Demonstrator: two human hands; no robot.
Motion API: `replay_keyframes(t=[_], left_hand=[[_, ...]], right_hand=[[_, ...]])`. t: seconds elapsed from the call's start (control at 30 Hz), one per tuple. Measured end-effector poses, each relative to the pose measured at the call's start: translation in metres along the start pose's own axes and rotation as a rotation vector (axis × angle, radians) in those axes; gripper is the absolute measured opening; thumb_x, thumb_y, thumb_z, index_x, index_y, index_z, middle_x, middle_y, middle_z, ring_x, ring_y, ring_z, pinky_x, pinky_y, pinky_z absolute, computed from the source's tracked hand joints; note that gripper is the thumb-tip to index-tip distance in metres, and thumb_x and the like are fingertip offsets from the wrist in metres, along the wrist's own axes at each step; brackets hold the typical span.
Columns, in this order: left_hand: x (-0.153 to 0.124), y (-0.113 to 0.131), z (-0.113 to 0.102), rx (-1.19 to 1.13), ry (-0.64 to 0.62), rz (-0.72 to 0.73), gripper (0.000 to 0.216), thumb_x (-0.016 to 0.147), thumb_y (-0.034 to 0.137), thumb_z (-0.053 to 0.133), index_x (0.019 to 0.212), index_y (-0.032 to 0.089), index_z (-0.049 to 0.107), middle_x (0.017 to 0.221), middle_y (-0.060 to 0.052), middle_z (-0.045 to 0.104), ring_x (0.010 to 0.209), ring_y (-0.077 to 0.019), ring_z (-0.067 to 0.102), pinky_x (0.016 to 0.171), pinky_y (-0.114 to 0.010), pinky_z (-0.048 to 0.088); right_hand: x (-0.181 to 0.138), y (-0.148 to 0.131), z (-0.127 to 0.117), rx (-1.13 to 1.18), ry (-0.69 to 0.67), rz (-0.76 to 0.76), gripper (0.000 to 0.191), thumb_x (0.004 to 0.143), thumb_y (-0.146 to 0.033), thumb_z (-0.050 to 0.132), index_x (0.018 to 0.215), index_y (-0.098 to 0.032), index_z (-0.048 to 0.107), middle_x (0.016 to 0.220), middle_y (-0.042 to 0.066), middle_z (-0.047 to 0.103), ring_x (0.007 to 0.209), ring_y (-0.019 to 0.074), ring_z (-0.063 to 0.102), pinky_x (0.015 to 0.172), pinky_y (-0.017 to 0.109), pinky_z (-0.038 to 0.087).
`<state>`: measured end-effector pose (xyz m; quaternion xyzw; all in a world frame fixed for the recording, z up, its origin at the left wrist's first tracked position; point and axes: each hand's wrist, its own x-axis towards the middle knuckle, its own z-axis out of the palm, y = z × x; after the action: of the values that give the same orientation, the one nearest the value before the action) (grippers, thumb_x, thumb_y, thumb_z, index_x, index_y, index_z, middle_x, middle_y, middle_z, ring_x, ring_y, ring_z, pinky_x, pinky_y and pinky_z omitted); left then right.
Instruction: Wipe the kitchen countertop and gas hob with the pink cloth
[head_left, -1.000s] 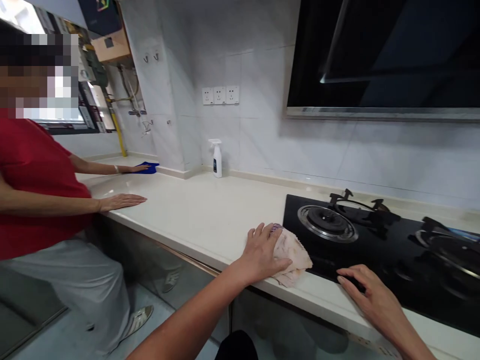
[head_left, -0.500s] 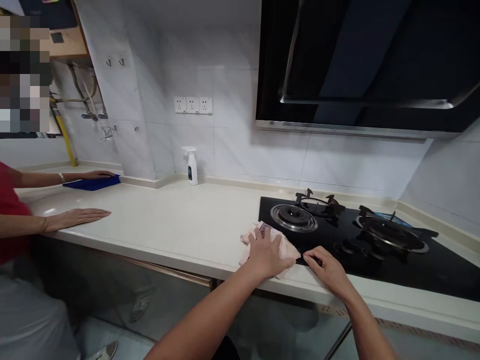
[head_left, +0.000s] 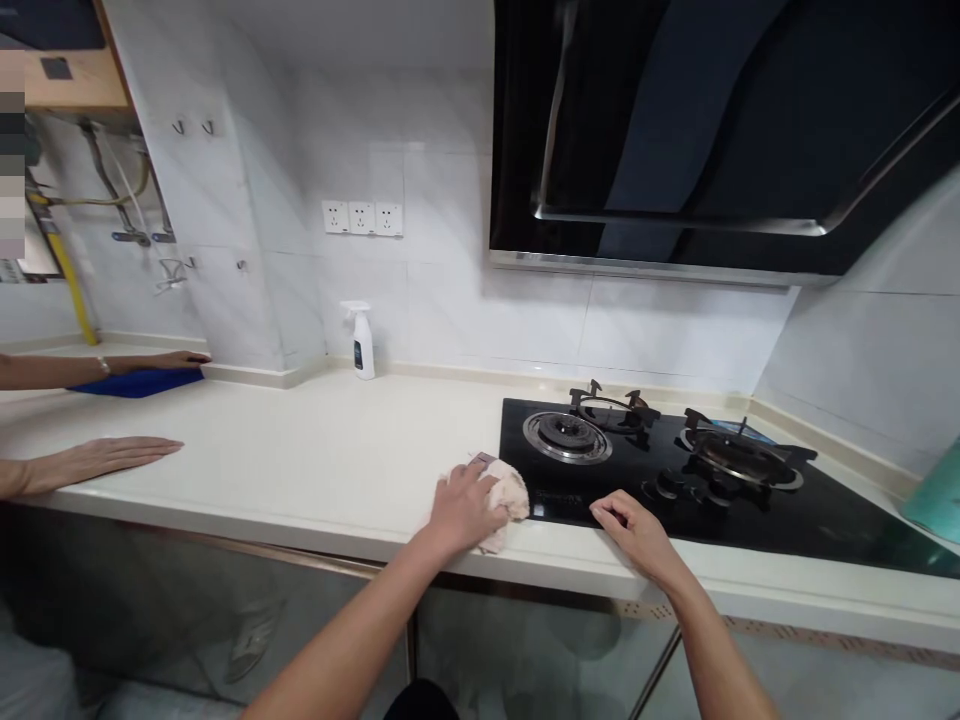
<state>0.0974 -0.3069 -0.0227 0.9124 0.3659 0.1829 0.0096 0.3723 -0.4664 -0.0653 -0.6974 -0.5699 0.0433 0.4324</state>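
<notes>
- Leftward relative to the hob [head_left: 626,465], the left hand [head_left: 463,508] and cloth [head_left: 511,494] have shifted since the earlier frame, widening the gap to the right hand [head_left: 634,528].
- Counter [head_left: 300,460]: pale, extending left from the hob.
- Cloth: overlapping the hob's front-left corner; the left grip holds it, fingers spread. Even palm pressure should keep it flat across that edge.
- Right grip: narrow, at the hob's front edge; I cannot tell whether it holds anything.
- Spray bottle [head_left: 363,345]: back-left of the hob; label [head_left: 358,356] unreadable.
- Cloth's dark print [head_left: 484,460]: illegible.
</notes>
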Motion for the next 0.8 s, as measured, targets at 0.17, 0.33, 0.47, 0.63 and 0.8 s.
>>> replay_keyframes(t=[0.17, 0.33, 0.47, 0.63, 0.8], left_hand=[[-0.005, -0.047, -0.011, 0.063, -0.004, -0.119, 0.036, 0.090, 0.043, 0.064, 0.122, 0.029, 0.073, 0.159, -0.003, 0.054, 0.143, -0.0338, 0.049, 0.108, -0.053, 0.048], [-0.010, -0.057, -0.012, 0.056, 0.019, -0.136, 0.037, 0.090, 0.042, 0.064, 0.124, 0.030, 0.073, 0.162, -0.001, 0.052, 0.147, -0.0332, 0.046, 0.111, -0.052, 0.047], [-0.014, -0.052, -0.009, 0.043, 0.056, -0.129, 0.037, 0.091, 0.043, 0.064, 0.124, 0.030, 0.073, 0.162, -0.001, 0.052, 0.146, -0.0343, 0.046, 0.112, -0.053, 0.046], [-0.018, -0.050, -0.011, 0.039, 0.072, -0.105, 0.038, 0.090, 0.041, 0.067, 0.126, 0.029, 0.073, 0.160, -0.004, 0.053, 0.145, -0.0355, 0.047, 0.113, -0.056, 0.045], [-0.020, -0.044, -0.017, 0.051, 0.018, -0.025, 0.033, 0.090, 0.043, 0.069, 0.120, 0.030, 0.075, 0.159, -0.003, 0.054, 0.145, -0.0351, 0.046, 0.113, -0.058, 0.045]], right_hand=[[-0.002, 0.001, -0.001, 0.009, 0.001, 0.005, 0.041, 0.096, -0.060, 0.052, 0.090, -0.028, 0.075, 0.091, 0.004, 0.068, 0.086, 0.0219, 0.060, 0.076, 0.036, 0.044], [-0.002, 0.004, -0.002, 0.017, -0.010, 0.022, 0.040, 0.096, -0.061, 0.053, 0.093, -0.028, 0.075, 0.095, 0.004, 0.069, 0.087, 0.0217, 0.060, 0.078, 0.036, 0.044], [-0.003, 0.006, -0.003, 0.011, -0.010, 0.039, 0.039, 0.096, -0.060, 0.053, 0.094, -0.028, 0.075, 0.098, 0.005, 0.070, 0.091, 0.0228, 0.061, 0.081, 0.037, 0.044], [-0.004, 0.010, -0.002, 0.010, -0.025, 0.036, 0.041, 0.095, -0.063, 0.052, 0.096, -0.028, 0.075, 0.099, 0.005, 0.070, 0.093, 0.0237, 0.061, 0.084, 0.038, 0.045], [-0.003, 0.014, -0.001, -0.009, -0.033, 0.048, 0.045, 0.094, -0.066, 0.051, 0.097, -0.029, 0.076, 0.101, 0.005, 0.072, 0.093, 0.0242, 0.062, 0.083, 0.038, 0.046]])
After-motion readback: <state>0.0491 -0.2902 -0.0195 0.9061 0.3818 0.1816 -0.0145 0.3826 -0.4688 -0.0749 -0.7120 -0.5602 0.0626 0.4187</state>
